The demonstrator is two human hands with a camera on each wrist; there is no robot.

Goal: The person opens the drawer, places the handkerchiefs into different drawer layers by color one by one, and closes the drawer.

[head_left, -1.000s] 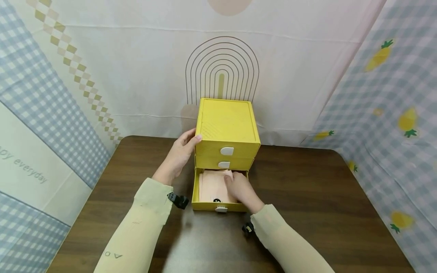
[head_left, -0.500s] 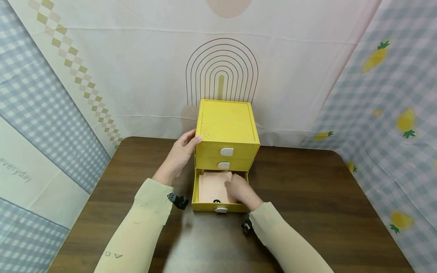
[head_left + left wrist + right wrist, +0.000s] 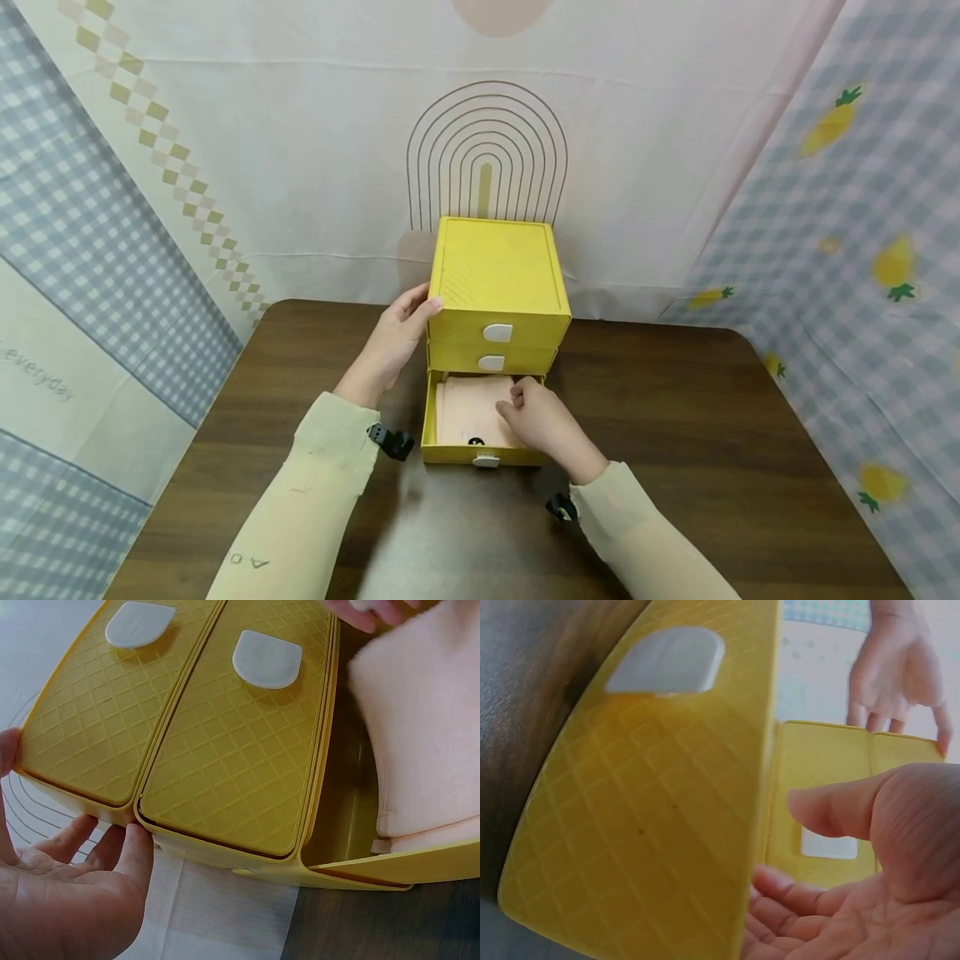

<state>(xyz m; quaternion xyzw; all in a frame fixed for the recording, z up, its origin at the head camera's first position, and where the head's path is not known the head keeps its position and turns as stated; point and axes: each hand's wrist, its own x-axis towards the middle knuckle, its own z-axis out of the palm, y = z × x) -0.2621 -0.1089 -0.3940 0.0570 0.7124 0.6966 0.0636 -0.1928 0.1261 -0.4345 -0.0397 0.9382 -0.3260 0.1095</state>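
A yellow drawer cabinet (image 3: 498, 267) stands on the table with its bottom drawer (image 3: 450, 454) pulled out. Folded pale pink cloth (image 3: 472, 408) lies inside that drawer; a round black mark shows near its front. My left hand (image 3: 390, 342) rests against the cabinet's left side, thumb at the upper front corner and fingertips (image 3: 135, 840) touching the side wall. Over the right part of the drawer is my right hand (image 3: 543, 417), thumb and fingers apart. Nothing shows between them in the right wrist view, where the drawer front (image 3: 652, 795) hides some fingertips.
The cabinet's two upper drawers are closed, each with a white tab handle (image 3: 497, 333). Behind it hangs a pale cloth backdrop (image 3: 322, 167). Brown wooden tabletop (image 3: 675, 417) extends to both sides, and a checked fabric (image 3: 847, 292) hangs at the right.
My right hand has lifted off the cloth and its fingers have loosened. The cloth's raised far right corner has come down flat. The left hand stays put.
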